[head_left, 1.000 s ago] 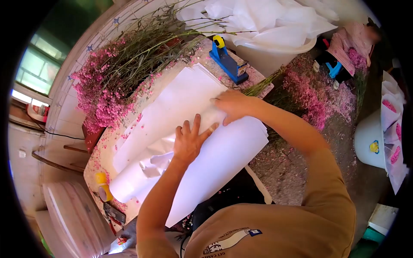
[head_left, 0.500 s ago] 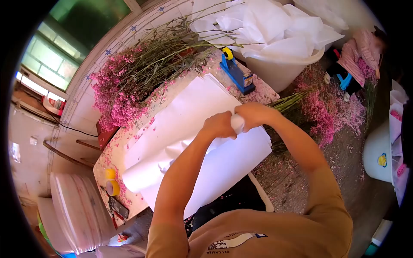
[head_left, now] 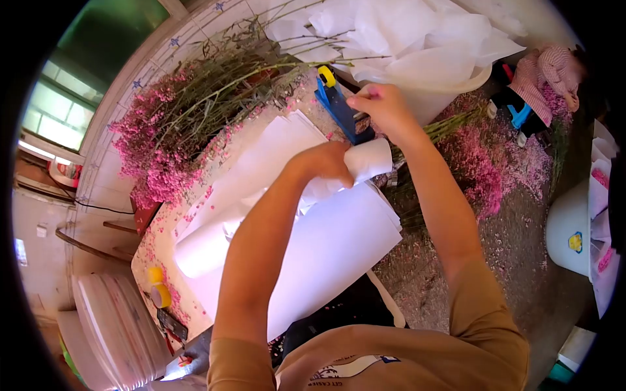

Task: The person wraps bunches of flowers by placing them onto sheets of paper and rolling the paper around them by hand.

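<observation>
My left hand (head_left: 326, 163) is closed round a white paper roll (head_left: 368, 159), whose end sticks out to the right above a stack of white paper sheets (head_left: 326, 260). My right hand (head_left: 386, 111) is off the roll, beside the blue tape dispenser (head_left: 338, 107) with its yellow tape roll (head_left: 327, 76). The right thumb and fingers come together at the dispenser's near end; whatever may be between them is too small to make out.
Bunches of pink flowers (head_left: 156, 143) lie at the table's back left, more (head_left: 479, 169) on the floor at right. A tub of white wrapping (head_left: 417, 39) stands behind. Yellow tape rolls (head_left: 160, 295) and a phone (head_left: 171, 323) lie at left. Another person's striped sleeve (head_left: 531, 75) shows far right.
My right hand has let go of the paper roll and moved up and away to the tape dispenser. My left hand stays on the roll. The view has shifted slightly.
</observation>
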`<state>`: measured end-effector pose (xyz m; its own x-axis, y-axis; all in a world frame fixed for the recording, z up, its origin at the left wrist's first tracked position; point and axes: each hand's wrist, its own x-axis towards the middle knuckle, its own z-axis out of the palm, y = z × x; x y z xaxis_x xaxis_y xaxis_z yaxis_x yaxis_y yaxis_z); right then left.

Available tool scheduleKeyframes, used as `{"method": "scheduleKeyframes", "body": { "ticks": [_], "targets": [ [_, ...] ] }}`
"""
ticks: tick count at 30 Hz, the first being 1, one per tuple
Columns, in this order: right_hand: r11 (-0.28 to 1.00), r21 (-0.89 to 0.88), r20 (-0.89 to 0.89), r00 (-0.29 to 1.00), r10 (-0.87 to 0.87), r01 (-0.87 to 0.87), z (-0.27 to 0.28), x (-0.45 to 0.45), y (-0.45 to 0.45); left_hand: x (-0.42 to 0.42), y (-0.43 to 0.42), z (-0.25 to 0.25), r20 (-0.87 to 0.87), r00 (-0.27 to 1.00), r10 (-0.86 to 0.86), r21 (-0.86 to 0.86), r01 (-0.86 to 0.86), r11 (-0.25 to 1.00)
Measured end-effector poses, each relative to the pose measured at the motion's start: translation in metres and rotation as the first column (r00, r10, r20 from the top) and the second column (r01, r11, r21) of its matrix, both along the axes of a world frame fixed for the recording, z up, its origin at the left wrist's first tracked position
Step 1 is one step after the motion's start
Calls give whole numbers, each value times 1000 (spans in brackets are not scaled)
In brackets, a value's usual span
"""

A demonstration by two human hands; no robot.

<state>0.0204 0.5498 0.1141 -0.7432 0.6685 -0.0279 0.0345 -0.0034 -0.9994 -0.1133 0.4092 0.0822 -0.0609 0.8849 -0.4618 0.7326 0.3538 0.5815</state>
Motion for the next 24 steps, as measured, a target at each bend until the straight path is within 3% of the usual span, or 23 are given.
{"method": "scheduleKeyframes", "body": {
  "ticks": [2, 4, 6, 7, 9, 16, 18, 19, 20, 22, 23, 24],
  "targets": [
    [994, 107, -190, 982, 19, 2, 5, 45, -39, -9, 4, 15, 105, 993, -45, -49, 50, 998],
    [973, 229, -261, 965, 24, 37, -10, 97, -73, -17, 6, 34, 52, 999, -3, -106, 9, 994],
    [999, -8, -207, 978, -34, 33, -52, 128, -92, -35, 5, 33, 377, 926, 29, -99, 9, 995],
    [999, -7, -201, 979, -35, 34, -72, 123, -87, -35, 5, 41, 470, 880, 75, -175, 10, 984],
    [961, -243, 99, 989, -112, 133, -107, 112, -77, -24, 9, 38, 509, 860, 41, -213, 80, 974],
    [873, -415, -187, 915, -358, 257, -138, 50, -58, -12, 16, 27, 628, 768, 125, -343, 129, 931],
    [870, -454, 42, 980, -197, 194, -124, 61, -57, -12, 15, 20, 664, 731, 157, -290, 59, 955],
    [853, -521, 42, 999, 22, 3, -106, 74, -54, -12, 15, 22, 678, 714, 174, -330, 84, 940],
    [855, -519, 43, 999, 29, -3, -95, 87, -57, -11, 14, 18, 679, 712, 178, -328, 78, 942],
    [834, -409, 233, 842, 487, -369, -74, 106, -64, -9, 12, 6, 613, 784, 91, -184, 30, 982],
    [865, -342, 150, 888, 436, -367, -61, 110, -62, -4, 11, 1, 499, 866, 32, -94, 17, 995],
    [894, -279, 60, 922, 382, -352, -52, 113, -60, -1, 9, -1, 505, 862, 34, -96, 16, 995]
  ]
}}
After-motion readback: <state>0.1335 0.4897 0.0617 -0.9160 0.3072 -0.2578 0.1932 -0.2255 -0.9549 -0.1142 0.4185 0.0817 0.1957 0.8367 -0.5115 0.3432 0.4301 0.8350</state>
